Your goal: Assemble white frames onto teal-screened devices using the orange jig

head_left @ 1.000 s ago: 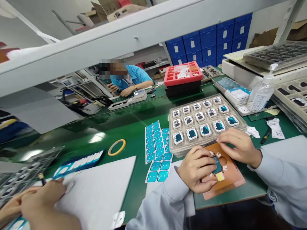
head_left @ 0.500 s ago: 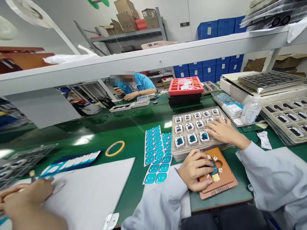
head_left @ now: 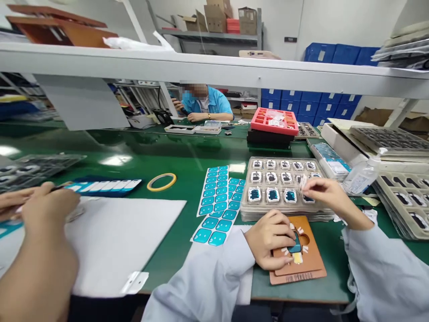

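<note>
Fingers pressed together and curled, the left hand (head_left: 270,239) sits over the near edge of a copper-coloured plate (head_left: 298,268), its fingertips (head_left: 287,237) touching a dark teal part (head_left: 296,245) that lies on the plate; whether they grip that part or only press on it cannot be told. Small pale strips lie around the teal part on the plate. To the right and farther off, the right hand (head_left: 330,192) hovers over the right end of a clear plastic tray (head_left: 244,199), thumb and forefinger pinching a small pale sliver (head_left: 303,181), the other fingers loosely curled. The tray holds rows of white-framed modules (head_left: 273,195) and stands just beyond the plate. Left of the tray lie sheets of teal stickers (head_left: 212,190), and farther left a yellow tape ring (head_left: 161,181). At the near left, a neighbour's bare hands (head_left: 47,210) work above a white board (head_left: 117,241). At the far side of the bench, a co-worker in a blue shirt (head_left: 206,103) sits bent over their hands. A pump bottle (head_left: 360,179) stands at the right.
</note>
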Motion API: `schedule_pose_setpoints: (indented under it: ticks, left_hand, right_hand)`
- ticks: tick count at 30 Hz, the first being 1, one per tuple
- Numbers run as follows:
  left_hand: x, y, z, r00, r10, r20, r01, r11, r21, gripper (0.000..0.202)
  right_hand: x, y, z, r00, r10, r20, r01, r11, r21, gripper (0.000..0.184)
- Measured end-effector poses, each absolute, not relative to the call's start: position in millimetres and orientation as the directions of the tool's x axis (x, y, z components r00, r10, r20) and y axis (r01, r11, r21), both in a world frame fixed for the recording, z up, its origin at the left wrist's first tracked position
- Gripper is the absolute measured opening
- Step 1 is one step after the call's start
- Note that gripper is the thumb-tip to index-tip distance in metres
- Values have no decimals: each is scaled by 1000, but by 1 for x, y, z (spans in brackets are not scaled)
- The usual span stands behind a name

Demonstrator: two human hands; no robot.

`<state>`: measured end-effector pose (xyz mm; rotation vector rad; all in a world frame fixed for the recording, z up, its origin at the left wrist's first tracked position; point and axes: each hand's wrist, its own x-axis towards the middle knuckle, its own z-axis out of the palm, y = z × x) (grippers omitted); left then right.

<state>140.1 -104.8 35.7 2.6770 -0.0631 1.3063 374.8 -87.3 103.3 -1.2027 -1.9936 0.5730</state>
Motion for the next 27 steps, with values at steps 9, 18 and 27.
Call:
schedule_pose_setpoints:
  ticks: [9, 18, 27]
  left_hand:
    - [139, -104, 39, 616, 60, 785, -96, -984, 151, 20]
    - [136, -107, 43, 644, 88, 760, -77, -981, 179, 19]
    - [137, -108, 45, 659, 109, 744, -57, -979, 195, 19]
  right_hand:
    - [384, -138, 91, -755, 656, 10, 284, 341, -896, 21]
    - [399, -139, 93, -648, 754, -107, 571, 388, -724, 26]
    - [398, -155, 95, -455, 882, 120, 663, 426, -615, 36]
